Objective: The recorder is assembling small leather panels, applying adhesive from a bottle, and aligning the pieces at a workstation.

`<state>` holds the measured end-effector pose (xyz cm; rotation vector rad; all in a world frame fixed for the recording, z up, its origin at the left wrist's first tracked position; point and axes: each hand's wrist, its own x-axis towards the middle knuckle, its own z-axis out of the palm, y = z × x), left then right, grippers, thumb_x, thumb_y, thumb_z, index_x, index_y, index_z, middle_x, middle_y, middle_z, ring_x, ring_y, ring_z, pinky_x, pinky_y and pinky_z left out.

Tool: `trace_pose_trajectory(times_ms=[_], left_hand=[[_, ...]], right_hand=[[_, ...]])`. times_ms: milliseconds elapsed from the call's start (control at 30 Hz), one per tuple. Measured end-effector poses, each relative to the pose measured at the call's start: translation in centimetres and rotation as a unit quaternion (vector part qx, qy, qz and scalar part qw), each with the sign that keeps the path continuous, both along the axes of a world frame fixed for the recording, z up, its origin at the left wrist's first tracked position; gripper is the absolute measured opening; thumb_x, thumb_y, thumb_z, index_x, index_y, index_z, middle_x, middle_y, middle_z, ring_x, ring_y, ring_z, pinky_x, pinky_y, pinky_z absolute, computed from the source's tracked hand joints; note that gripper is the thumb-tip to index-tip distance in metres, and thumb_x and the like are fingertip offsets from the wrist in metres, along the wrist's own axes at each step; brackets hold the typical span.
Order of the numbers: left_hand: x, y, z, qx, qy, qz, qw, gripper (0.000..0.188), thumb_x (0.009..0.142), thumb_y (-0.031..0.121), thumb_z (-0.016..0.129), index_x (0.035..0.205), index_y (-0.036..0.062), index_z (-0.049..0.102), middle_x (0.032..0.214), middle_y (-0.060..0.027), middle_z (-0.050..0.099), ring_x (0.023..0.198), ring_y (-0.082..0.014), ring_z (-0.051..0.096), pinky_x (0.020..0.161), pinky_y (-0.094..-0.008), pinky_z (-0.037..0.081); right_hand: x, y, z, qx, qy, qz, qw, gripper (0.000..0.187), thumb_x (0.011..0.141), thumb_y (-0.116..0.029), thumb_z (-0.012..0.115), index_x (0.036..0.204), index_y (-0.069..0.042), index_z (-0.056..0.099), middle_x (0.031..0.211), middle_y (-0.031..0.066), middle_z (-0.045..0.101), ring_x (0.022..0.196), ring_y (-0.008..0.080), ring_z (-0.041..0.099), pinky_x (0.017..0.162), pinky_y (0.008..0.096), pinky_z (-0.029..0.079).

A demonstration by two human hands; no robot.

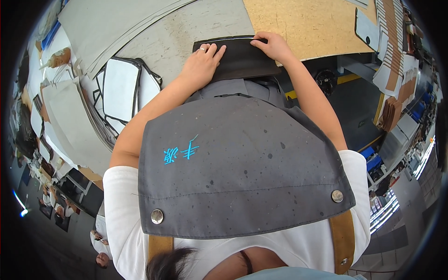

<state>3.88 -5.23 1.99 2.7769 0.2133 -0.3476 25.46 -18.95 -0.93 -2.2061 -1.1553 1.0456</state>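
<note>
Left hand (202,62) lay, fingers slightly spread, on the black leather-like panel (242,61) at the near edge of the grey worktop (161,39); right hand (273,47) pinched its far-right edge. It seemed light, pliable, best held by opposite corners.

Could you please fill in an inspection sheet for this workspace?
Surface: grey worktop with dark marks, a tan board at its upper right.
Job's things: one black piece at the worktop's near edge, a thin pale line along its far edge.
Clutter: black-edged white panels and a pile of grey sheets at left; brown strips at right.
Hands: left hand lies on the black piece, thumb hidden; right hand pinches its far edge near the right corner.
Cables: nothing seen.
Surroundings: another person in white at lower left; a black wheel-like thing below the board.
</note>
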Motion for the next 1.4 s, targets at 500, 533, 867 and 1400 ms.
trace_pose_trajectory(times_ms=[500,533,867,1400], left_hand=[[3.9,-1.8,-0.7,-0.022,-0.156,-0.095,0.983,0.041,0.082,0.017,0.052,0.118,-0.0030,0.048,0.117,-0.0127,0.050,0.113,-0.0259,0.046,0.097,-0.0355,0.035],[4.0,-2.1,-1.1,-0.023,-0.157,-0.099,0.982,0.041,0.082,0.017,0.052,0.118,-0.0030,0.048,0.117,-0.0127,0.050,0.113,-0.0259,0.046,0.097,-0.0355,0.035],[4.3,-2.5,-1.3,-0.039,-0.084,-0.090,0.992,0.048,0.085,0.017,0.051,0.127,-0.0013,0.040,0.130,-0.0142,0.041,0.119,-0.0269,0.041,0.100,-0.0344,0.035],[6.9,-3.6,0.0,0.013,-0.044,-0.116,0.992,0.046,0.085,0.022,0.051,0.125,0.0000,0.043,0.132,-0.0122,0.041,0.117,-0.0239,0.043,0.097,-0.0356,0.037]], right_hand=[[-3.3,0.6,0.3,0.067,-0.258,0.054,0.962,0.016,0.076,-0.024,0.060,0.079,-0.008,0.061,0.070,0.0097,0.062,0.072,0.0249,0.060,0.075,0.0368,0.037],[-3.3,0.4,0.3,0.087,-0.299,0.066,0.948,0.018,0.075,-0.025,0.062,0.078,-0.007,0.060,0.070,0.0097,0.061,0.071,0.0251,0.060,0.075,0.0361,0.037],[-1.2,-4.6,-0.6,0.078,0.118,-0.269,0.953,0.021,0.083,-0.021,0.063,0.085,-0.002,0.055,0.065,-0.0003,0.051,0.053,0.0048,0.047,0.044,0.0211,0.037],[-1.8,-4.1,-0.9,0.049,0.050,-0.304,0.950,0.019,0.078,-0.022,0.063,0.081,-0.003,0.061,0.069,0.0094,0.062,0.064,0.0205,0.059,0.062,0.0306,0.046]])
